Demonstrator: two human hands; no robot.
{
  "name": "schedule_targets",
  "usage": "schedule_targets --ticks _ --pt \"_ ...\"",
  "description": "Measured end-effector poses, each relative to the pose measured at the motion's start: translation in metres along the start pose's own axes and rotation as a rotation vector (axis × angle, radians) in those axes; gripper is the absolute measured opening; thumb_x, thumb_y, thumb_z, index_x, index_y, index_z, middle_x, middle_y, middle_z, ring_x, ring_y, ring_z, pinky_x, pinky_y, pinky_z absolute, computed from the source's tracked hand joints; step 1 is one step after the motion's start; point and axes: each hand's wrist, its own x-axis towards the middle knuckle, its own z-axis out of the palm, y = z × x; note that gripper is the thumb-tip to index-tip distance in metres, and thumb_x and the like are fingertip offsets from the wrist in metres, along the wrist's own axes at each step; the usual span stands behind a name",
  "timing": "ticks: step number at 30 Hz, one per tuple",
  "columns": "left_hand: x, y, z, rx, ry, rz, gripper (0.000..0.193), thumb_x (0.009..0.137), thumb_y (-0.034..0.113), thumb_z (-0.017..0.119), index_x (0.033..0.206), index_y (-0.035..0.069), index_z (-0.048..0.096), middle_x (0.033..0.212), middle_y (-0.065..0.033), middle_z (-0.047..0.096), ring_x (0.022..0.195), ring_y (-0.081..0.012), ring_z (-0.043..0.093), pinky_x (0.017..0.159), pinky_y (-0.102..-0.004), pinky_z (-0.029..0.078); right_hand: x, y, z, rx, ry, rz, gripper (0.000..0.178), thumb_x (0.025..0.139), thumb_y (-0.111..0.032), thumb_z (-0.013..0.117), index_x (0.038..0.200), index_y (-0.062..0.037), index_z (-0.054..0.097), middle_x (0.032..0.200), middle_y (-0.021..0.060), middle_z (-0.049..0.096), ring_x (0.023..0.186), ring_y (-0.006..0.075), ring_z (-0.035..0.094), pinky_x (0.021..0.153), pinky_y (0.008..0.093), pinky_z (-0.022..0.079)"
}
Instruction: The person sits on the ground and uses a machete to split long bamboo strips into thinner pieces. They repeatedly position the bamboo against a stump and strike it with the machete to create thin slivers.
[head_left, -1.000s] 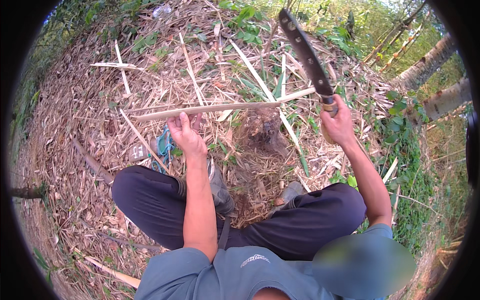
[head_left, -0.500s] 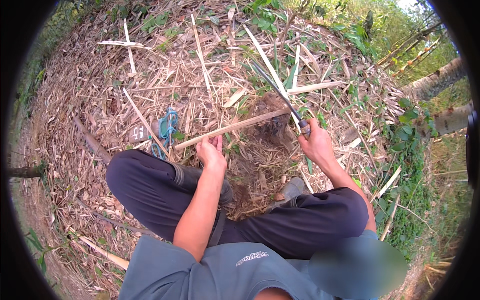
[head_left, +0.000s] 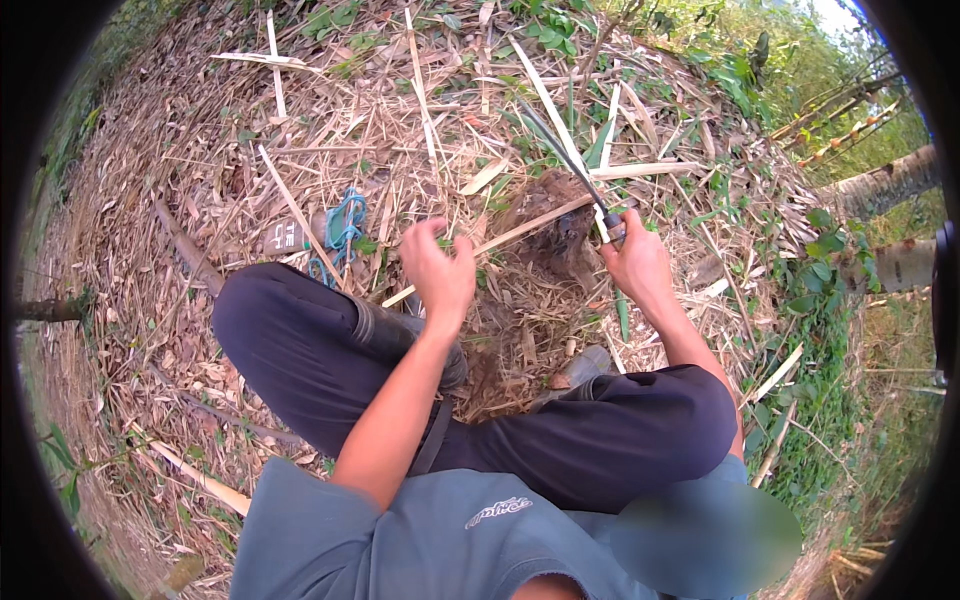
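Split bamboo strip (head_left: 530, 227) between both hands, long axis slanting from lower left to upper right, past a dark earthy mound (head_left: 565, 250). Left hand (head_left: 440, 270) nearer, overlapping the lower part, fingers loosely parted; contact not discernible. Right hand (head_left: 640, 265) wrapped around machete (head_left: 580, 177) handle, blade pointing up-left beside the strip's far end.

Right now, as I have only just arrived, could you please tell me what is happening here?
A person sits or squats on leaf-littered ground. The right hand grips a long knife that points forward. The left hand is loosely open at a thin pale strip, which passes across a dark, rough lump toward the knife. Whether the left hand touches the strip, I cannot tell.
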Motion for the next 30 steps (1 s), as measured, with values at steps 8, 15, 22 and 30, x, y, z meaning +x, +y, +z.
schedule_targets --ticks 8,15,22,30 --pt "0.022 -0.024 0.035 0.000 -0.675 0.161 0.047 0.100 0.050 0.053 0.097 0.006 0.069 0.075 -0.0238 0.065 0.076 -0.0435 0.066 0.071 -0.0512 0.049 -0.008 -0.001 -0.004 0.053 -0.041 0.014 0.036 0.081 -0.018 0.070 0.111 -0.0030 0.056 0.083 0.0258 0.069 0.083 0.0470 0.067 0.076 0.0541 0.051" --pt "0.035 0.004 0.024 0.073 -0.614 0.088 0.041 0.098 0.048 0.057 0.093 0.009 0.072 0.075 -0.0213 0.066 0.078 -0.0445 0.064 0.072 -0.0533 0.049 -0.020 0.003 -0.007 0.075 0.065 0.005 0.036 0.082 -0.017 0.069 0.113 -0.0020 0.057 0.078 0.0245 0.068 0.074 0.0453 0.067 0.069 0.0516 0.052" --pt "0.064 0.038 -0.003 0.148 -0.773 0.037 0.046 0.098 0.046 0.057 0.089 0.003 0.072 0.079 -0.0222 0.068 0.082 -0.0425 0.066 0.077 -0.0517 0.050 -0.016 -0.001 -0.007 -0.024 0.066 -0.030 0.036 0.083 -0.017 0.069 0.113 -0.0015 0.057 0.077 0.0254 0.068 0.074 0.0457 0.068 0.070 0.0527 0.052" --pt "0.059 0.051 0.001 0.155 -0.708 0.042 0.044 0.098 0.042 0.059 0.086 0.002 0.073 0.084 -0.0230 0.071 0.083 -0.0419 0.069 0.080 -0.0535 0.051 -0.006 -0.004 -0.024 0.252 0.013 0.098 0.026 0.084 -0.012 0.068 0.108 -0.0016 0.062 0.077 0.0101 0.066 0.064 0.0174 0.061 0.060 0.0364 0.049"
